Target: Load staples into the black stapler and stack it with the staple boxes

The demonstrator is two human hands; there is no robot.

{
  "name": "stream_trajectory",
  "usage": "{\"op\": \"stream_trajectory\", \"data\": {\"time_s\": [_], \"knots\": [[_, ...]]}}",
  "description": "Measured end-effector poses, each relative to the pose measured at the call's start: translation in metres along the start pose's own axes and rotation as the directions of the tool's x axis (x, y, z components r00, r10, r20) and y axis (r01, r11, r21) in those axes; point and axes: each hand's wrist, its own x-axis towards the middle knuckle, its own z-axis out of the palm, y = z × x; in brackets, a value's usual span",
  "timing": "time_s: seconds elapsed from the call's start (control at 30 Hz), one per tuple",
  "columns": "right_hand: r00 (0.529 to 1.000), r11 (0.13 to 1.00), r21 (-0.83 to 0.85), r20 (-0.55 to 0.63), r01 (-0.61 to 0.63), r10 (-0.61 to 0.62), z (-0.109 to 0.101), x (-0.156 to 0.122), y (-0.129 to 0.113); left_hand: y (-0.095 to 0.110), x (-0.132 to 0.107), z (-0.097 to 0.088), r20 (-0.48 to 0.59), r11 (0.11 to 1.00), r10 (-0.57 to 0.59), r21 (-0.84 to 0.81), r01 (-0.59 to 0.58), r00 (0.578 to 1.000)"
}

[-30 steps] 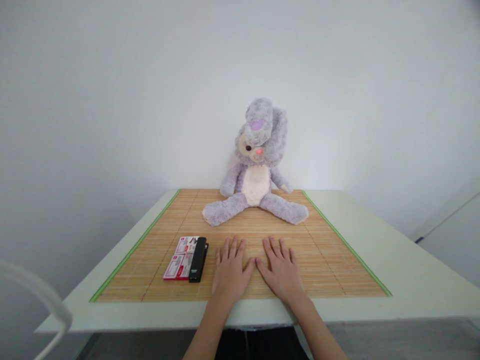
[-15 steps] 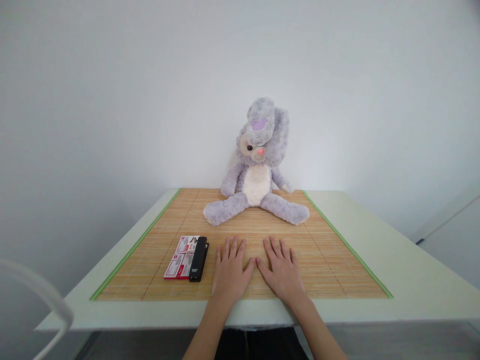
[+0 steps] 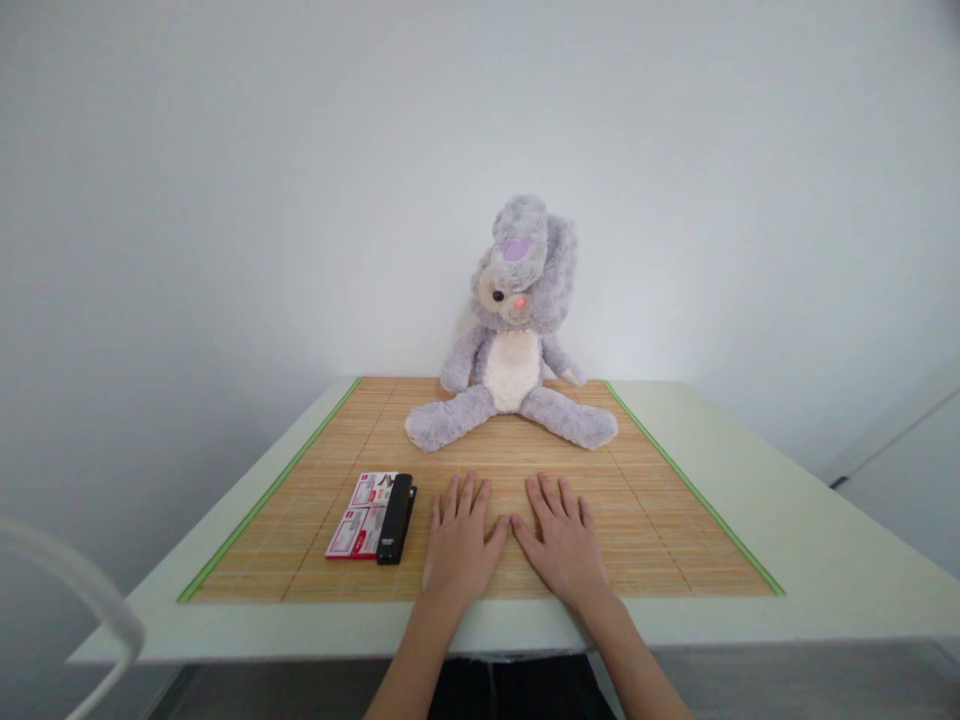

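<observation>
My left hand [image 3: 460,540] lies flat on the bamboo mat [image 3: 645,500], fingers spread and holding nothing. Beside it, palm down with fingers apart, rests my right hand [image 3: 561,540]; the two thumb tips meet or nearly meet. Just left of my left hand is a black stapler [image 3: 395,520], placed lengthwise away from me. It lies against or partly over a flat red and white printed box [image 3: 360,520]; I cannot tell which. Beyond my hands a grey plush rabbit [image 3: 513,370] sits with its legs spread, one ear folded over its face.
The mat covers the middle of a white table [image 3: 750,480] whose far edge meets a white wall [image 3: 300,200]. A pale curved tube or cable [image 3: 82,580] shows blurred at the lower left. My dark-clothed lap is below the table's front edge.
</observation>
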Motion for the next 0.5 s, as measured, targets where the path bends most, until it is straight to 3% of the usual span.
{"op": "stream_trajectory", "data": {"time_s": [0.5], "knots": [[1.000,1.000,0.011,-0.011,0.005,-0.005,0.0006,-0.0006,0.0002,-0.0015,0.0001,0.0015,0.000,1.000,0.008,-0.021,-0.008,1.000]]}}
